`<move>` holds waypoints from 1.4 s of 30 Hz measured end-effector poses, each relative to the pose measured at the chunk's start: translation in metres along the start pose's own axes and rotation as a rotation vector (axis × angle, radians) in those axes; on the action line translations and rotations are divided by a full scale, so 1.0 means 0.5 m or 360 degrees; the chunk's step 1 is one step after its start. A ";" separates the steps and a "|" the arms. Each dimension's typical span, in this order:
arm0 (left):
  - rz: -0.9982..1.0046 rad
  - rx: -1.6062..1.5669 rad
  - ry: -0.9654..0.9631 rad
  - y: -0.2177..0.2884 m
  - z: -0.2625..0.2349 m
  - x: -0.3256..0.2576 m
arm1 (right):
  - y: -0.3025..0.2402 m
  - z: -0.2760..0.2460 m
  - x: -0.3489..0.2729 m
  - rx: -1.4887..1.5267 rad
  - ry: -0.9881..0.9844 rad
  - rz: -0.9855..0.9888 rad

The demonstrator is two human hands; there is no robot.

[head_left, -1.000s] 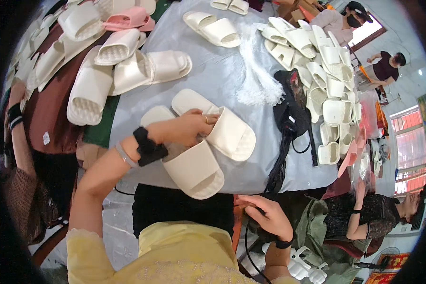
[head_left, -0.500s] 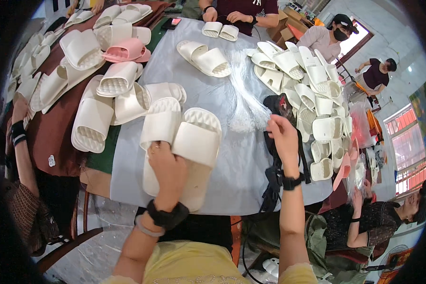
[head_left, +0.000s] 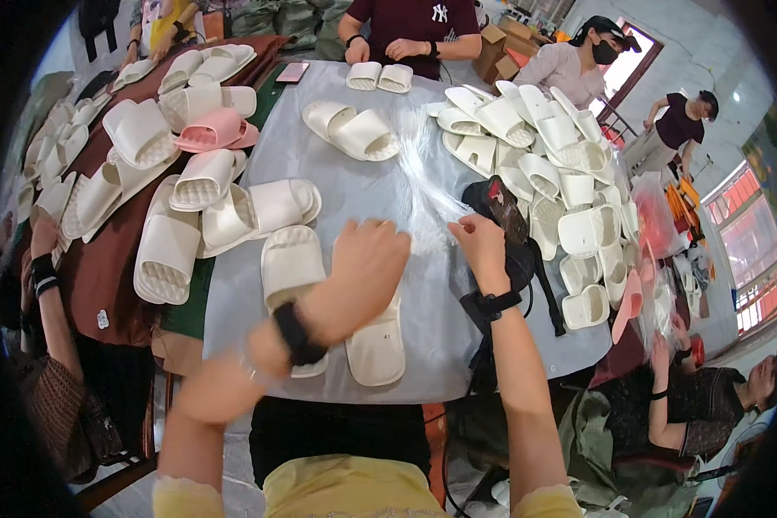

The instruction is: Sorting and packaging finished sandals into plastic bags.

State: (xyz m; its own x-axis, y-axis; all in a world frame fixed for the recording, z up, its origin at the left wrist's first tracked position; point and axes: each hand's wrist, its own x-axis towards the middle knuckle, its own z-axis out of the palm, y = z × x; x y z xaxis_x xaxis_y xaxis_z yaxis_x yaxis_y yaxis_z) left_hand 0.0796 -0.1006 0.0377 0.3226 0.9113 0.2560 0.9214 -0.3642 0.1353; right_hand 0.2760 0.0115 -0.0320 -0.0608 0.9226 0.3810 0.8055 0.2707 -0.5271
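A pair of white slippers lies before me: the left slipper [head_left: 292,259] shows its strap, while the right slipper [head_left: 377,350] is partly covered by my arm. My left hand [head_left: 364,263] is above the right slipper, fingers curled and turned down; motion blur and the hand itself hide what they hold, if anything. Beside the bundle of thin clear plastic strands [head_left: 423,186], my right hand [head_left: 482,249] has thumb and fingers pinched together at the bundle's edge. Anything between those fingertips is too fine to make out. A black strapped item [head_left: 511,226] lies just beyond this hand.
White slippers are heaped on the right [head_left: 540,129] and more lie at the left, around a pink slipper [head_left: 217,129]. Another white pair [head_left: 351,129] lies mid-table. A phone [head_left: 293,72] rests near the far edge. Other people work around the grey-covered table [head_left: 250,363].
My left hand has let go of the slipper pair and moved up and right, toward my right hand. The right hand has shifted slightly left, its fingers now pinched. The whole view has shifted a little.
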 end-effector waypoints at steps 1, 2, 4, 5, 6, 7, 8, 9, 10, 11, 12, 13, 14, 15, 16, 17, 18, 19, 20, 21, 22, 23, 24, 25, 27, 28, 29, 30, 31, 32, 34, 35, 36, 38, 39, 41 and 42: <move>0.0115 0.0210 -0.0048 -0.006 0.018 0.044 | -0.003 0.002 0.003 -0.0029 -0.0020 0.0035; 0.0233 0.0415 -0.0098 -0.012 0.042 0.085 | 0.011 0.012 0.007 -0.0014 0.0013 0.0028; 0.0366 0.0304 -0.0211 -0.029 0.090 0.151 | 0.010 0.016 0.011 -0.0007 0.0012 0.0008; 0.0361 0.0316 -0.0204 -0.028 0.107 0.181 | 0.011 0.016 0.010 -0.0008 0.0008 0.0002; 0.0377 0.0201 -0.0244 -0.028 0.122 0.207 | 0.015 0.021 0.010 -0.0007 -0.0008 0.0017; 0.0395 0.0079 -0.0287 -0.034 0.145 0.229 | 0.009 0.020 0.006 0.0002 -0.0010 0.0011; 0.0386 0.0086 -0.0289 -0.045 0.170 0.244 | 0.002 0.021 0.001 0.0041 0.0034 0.0046; 0.0421 0.0149 -0.0305 -0.047 0.189 0.260 | -0.002 0.018 -0.004 0.0073 0.0080 0.0092; 0.0454 0.0211 -0.0322 -0.052 0.209 0.273 | -0.004 0.019 -0.007 0.0076 0.0030 0.0107; 0.0452 0.0213 -0.0333 -0.064 0.227 0.283 | -0.005 0.022 -0.005 0.0082 0.0024 0.0113; 0.0489 0.0118 -0.0441 -0.063 0.240 0.293 | 0.008 0.021 -0.005 0.0051 -0.0004 0.0055; 0.0519 0.0031 -0.0551 -0.060 0.236 0.295 | 0.018 0.020 -0.006 0.0029 -0.0032 -0.0007; 0.0512 0.0037 -0.0654 -0.057 0.232 0.297 | 0.030 0.022 -0.005 0.0044 -0.0049 -0.0024; 0.0515 0.0040 -0.0668 -0.065 0.241 0.297 | 0.031 0.028 -0.006 0.0052 -0.0052 -0.0011; 0.0588 0.0019 -0.0623 -0.074 0.249 0.295 | 0.028 0.032 -0.007 0.0053 -0.0035 0.0048; 0.0662 -0.0003 -0.0575 -0.078 0.258 0.296 | 0.027 0.035 -0.008 0.0053 -0.0017 0.0107; 0.0671 0.0051 -0.0634 -0.077 0.264 0.293 | 0.025 0.038 -0.014 0.0067 0.0012 0.0097; 0.0664 0.0054 -0.0639 -0.078 0.273 0.290 | 0.024 0.036 -0.019 0.0074 0.0007 0.0096; 0.0629 -0.0049 -0.0674 -0.079 0.285 0.287 | 0.023 0.030 -0.025 0.0142 -0.0054 0.0114; 0.0605 -0.0161 -0.0705 -0.074 0.293 0.287 | 0.019 0.015 -0.036 0.0198 -0.0112 0.0140; 0.0572 -0.0170 -0.0737 -0.076 0.297 0.283 | 0.005 -0.006 -0.052 0.0329 -0.0203 0.0157; 0.0564 -0.0173 -0.0743 -0.079 0.302 0.281 | -0.012 -0.033 -0.074 0.0448 -0.0240 0.0158; 0.0585 -0.0214 -0.0743 -0.081 0.309 0.284 | -0.030 -0.068 -0.100 0.0558 -0.0268 0.0161; 0.0590 -0.0246 -0.0743 -0.088 0.312 0.284 | -0.042 -0.099 -0.129 0.0617 -0.0361 0.0140; 0.0564 -0.0247 -0.0788 -0.082 0.298 0.285 | -0.066 -0.176 -0.195 0.0582 -0.0464 0.0127; 0.0568 -0.0254 -0.0829 -0.071 0.292 0.290 | -0.068 -0.218 -0.229 0.0608 -0.0564 0.0281; 0.0511 -0.0273 -0.0811 -0.106 0.290 0.265 | -0.087 -0.239 -0.256 0.0646 -0.0626 0.0364; 0.0495 -0.0244 -0.0810 -0.110 0.286 0.261 | -0.084 -0.277 -0.291 0.0694 -0.0643 0.0473; 0.0518 -0.0229 -0.0798 -0.095 0.286 0.270 | -0.075 -0.316 -0.333 0.0915 -0.0520 0.0614; 0.0546 -0.0238 -0.0779 -0.082 0.288 0.279 | -0.095 -0.336 -0.360 0.1023 -0.0198 0.0685; 0.0534 -0.0233 -0.0798 -0.082 0.291 0.283 | -0.093 -0.369 -0.411 0.1370 0.0087 0.0795; 0.0532 -0.0234 -0.0776 -0.084 0.292 0.282 | -0.098 -0.387 -0.426 0.1530 0.0158 0.0902; 0.0525 -0.0230 -0.0782 -0.084 0.296 0.283 | -0.099 -0.395 -0.442 0.1600 0.0235 0.0883; 0.0521 -0.0230 -0.0757 -0.084 0.302 0.284 | -0.105 -0.425 -0.467 0.1864 0.0398 0.0941; 0.0515 -0.0225 -0.0754 -0.076 0.300 0.284 | -0.102 -0.440 -0.479 0.2100 0.0538 0.0891; 0.0527 -0.0234 -0.0719 -0.070 0.296 0.282 | -0.095 -0.455 -0.499 0.2296 0.0775 0.0490; 0.0502 -0.0180 -0.0722 -0.064 0.289 0.278 | -0.100 -0.462 -0.496 0.2274 0.0781 0.0462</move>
State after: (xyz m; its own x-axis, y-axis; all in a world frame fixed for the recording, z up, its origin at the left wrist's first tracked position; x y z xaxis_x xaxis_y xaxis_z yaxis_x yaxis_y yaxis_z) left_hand 0.1262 0.0656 -0.0691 0.6624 0.7372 -0.1331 0.7444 -0.6280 0.2269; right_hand 0.3869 -0.2943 0.0753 0.4182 0.8876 0.1932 -0.4819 0.3971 -0.7811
